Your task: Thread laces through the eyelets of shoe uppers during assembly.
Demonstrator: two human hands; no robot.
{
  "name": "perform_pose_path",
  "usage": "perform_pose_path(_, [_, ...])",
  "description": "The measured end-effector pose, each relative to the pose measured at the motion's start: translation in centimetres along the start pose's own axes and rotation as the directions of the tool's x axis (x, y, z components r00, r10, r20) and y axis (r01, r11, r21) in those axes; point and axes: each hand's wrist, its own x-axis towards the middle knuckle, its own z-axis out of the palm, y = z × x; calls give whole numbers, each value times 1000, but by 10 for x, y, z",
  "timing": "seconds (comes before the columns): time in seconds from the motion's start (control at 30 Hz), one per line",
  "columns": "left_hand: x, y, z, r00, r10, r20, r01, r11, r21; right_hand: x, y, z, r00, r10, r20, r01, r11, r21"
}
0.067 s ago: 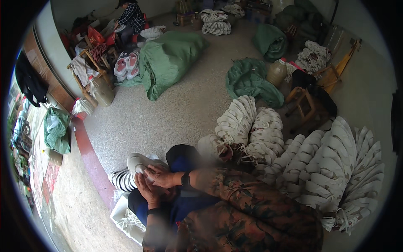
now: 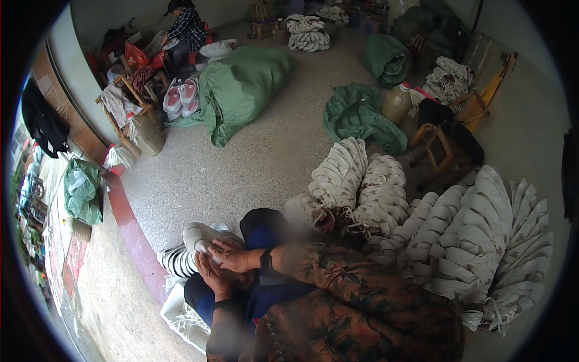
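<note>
A pale, rounded shoe piece (image 2: 198, 233) rests by my knees. My left hand (image 2: 212, 276) grips its near side, fingers pointing up along it. Across its top lies my right hand (image 2: 231, 253), fingers bent and pressed against it close to the left fingertips. Both hands partly hide the piece, so its full shape and anything small between the fingers cannot be made out. Black-and-white striped material (image 2: 175, 259) sits just left of it. Below, a white bag (image 2: 175, 308) with thin white strands stands beside my leg.
Strung bundles of white shoe pieces (image 2: 458, 241) fill the right side. Ahead lie a large green sack (image 2: 247, 87) and a crumpled green sack (image 2: 356, 114) near a wooden stool (image 2: 437, 148). Another person (image 2: 186, 30) sits at the far left. A capped jug (image 2: 145, 134) stands left.
</note>
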Motion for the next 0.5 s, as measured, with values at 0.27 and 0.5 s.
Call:
perform_pose_path(0.27, [-15,-17,0,994,-109,-19,107,990,-90,-6,-25,-15,996,36,81,-40,998,52])
perform_pose_path(0.5, [-17,-12,0,995,-98,-15,96,989,-110,-11,-19,-8,995,-75,-70,74,997,-8])
